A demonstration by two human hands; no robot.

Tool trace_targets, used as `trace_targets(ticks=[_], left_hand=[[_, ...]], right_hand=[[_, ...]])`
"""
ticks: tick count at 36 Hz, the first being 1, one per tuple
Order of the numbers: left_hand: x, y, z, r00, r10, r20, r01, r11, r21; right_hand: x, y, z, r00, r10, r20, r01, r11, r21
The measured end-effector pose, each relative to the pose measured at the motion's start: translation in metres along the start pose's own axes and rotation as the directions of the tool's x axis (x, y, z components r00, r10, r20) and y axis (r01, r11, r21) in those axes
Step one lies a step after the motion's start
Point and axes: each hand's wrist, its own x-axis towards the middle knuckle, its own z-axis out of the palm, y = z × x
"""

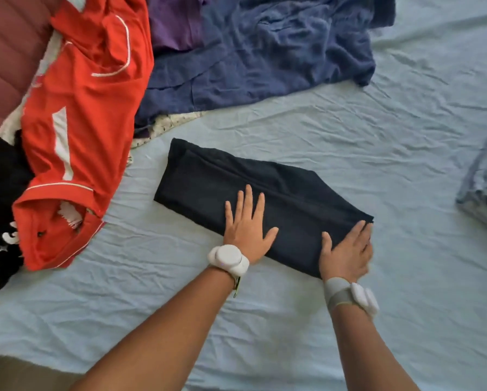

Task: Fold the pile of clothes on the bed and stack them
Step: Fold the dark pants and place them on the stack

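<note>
A dark navy garment [287,190], folded into a long strip, lies slantwise on the light blue bed sheet [349,131]. My left hand [246,227] lies flat on its near middle with fingers spread. My right hand [346,253] rests on the strip's right end, fingers together and curled over the near right corner; whether it grips the cloth is unclear. The unfolded pile sits at the back and left: a red jersey with white stripes [84,128], a blue crumpled garment [264,55], a purple one [174,21] and a black printed one [2,210].
A grey-blue stack of folded cloth [485,187] lies at the right edge. A maroon padded headboard [8,57] fills the top left corner. A pale patterned cloth [169,124] peeks out under the blue garment. White bands are on both wrists.
</note>
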Motion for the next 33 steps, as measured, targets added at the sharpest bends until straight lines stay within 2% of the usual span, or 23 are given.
trace_targets(ticks=[2, 4, 6, 9, 12, 14, 15, 17, 18, 21, 23, 24, 27, 28, 30, 32, 33], left_hand=[[0.001, 0.016, -0.002, 0.997, -0.034, 0.065, 0.038, 0.998, -0.052], [0.002, 0.034, -0.007, 0.99, -0.07, 0.121, 0.085, 0.988, -0.129], [0.003, 0.046, -0.013, 0.982, -0.103, 0.156, 0.137, 0.966, -0.221], [0.004, 0.054, -0.018, 0.967, -0.142, 0.21, 0.21, 0.913, -0.35], [-0.005, 0.087, -0.018, 0.955, -0.147, 0.257, 0.243, 0.886, -0.395], [-0.024, 0.126, -0.014, 0.93, -0.153, 0.334, 0.283, 0.878, -0.386], [-0.035, 0.146, -0.01, 0.916, -0.096, 0.39, 0.286, 0.838, -0.465], [-0.061, 0.173, -0.008, 0.889, 0.072, 0.453, 0.334, 0.574, -0.748], [-0.075, 0.188, -0.007, 0.875, 0.098, 0.474, 0.401, 0.402, -0.823], [-0.093, 0.206, 0.005, 0.821, 0.196, 0.536, 0.546, 0.005, -0.838], [-0.093, 0.204, 0.0, 0.8, 0.208, 0.562, 0.596, -0.183, -0.781], [-0.092, 0.197, -0.006, 0.803, 0.191, 0.564, 0.595, -0.228, -0.771], [-0.078, 0.164, -0.021, 0.84, 0.127, 0.527, 0.542, -0.215, -0.812], [-0.072, 0.145, -0.024, 0.865, 0.101, 0.492, 0.502, -0.214, -0.838], [-0.06, 0.111, -0.032, 0.893, 0.012, 0.45, 0.448, -0.138, -0.883], [-0.05, 0.079, -0.032, 0.89, -0.102, 0.444, 0.451, 0.061, -0.891], [-0.046, 0.07, -0.029, 0.899, -0.154, 0.41, 0.434, 0.194, -0.88]], right_hand=[[0.01, 0.007, -0.013, 0.983, 0.182, 0.015, -0.18, 0.956, 0.23], [0.021, 0.015, -0.026, 0.947, 0.28, 0.155, -0.32, 0.846, 0.427], [0.025, 0.021, -0.038, 0.943, 0.208, 0.258, -0.321, 0.767, 0.555], [0.013, 0.012, -0.065, 0.952, 0.008, 0.305, -0.246, 0.61, 0.753], [-0.003, 0.012, -0.113, 0.94, -0.178, 0.291, -0.197, 0.413, 0.889], [-0.01, 0.02, -0.142, 0.936, -0.26, 0.239, -0.141, 0.344, 0.928], [-0.014, 0.024, -0.153, 0.936, -0.278, 0.215, -0.123, 0.315, 0.941], [-0.02, 0.032, -0.164, 0.943, -0.266, 0.2, -0.121, 0.286, 0.951], [-0.021, 0.04, -0.166, 0.948, -0.249, 0.196, -0.117, 0.3, 0.947], [-0.025, 0.053, -0.162, 0.95, -0.234, 0.208, -0.103, 0.395, 0.913], [-0.024, 0.054, -0.156, 0.944, -0.243, 0.222, -0.097, 0.439, 0.893], [-0.025, 0.052, -0.15, 0.938, -0.254, 0.236, -0.098, 0.458, 0.884], [-0.028, 0.031, -0.132, 0.931, -0.3, 0.206, -0.019, 0.525, 0.851], [-0.032, 0.021, -0.123, 0.918, -0.33, 0.221, 0.003, 0.562, 0.827], [-0.041, 0.001, -0.104, 0.857, -0.404, 0.318, 0.001, 0.619, 0.785], [-0.048, -0.012, -0.082, 0.793, -0.459, 0.401, 0.01, 0.667, 0.745], [-0.048, -0.011, -0.074, 0.797, -0.472, 0.377, 0.052, 0.675, 0.736]])
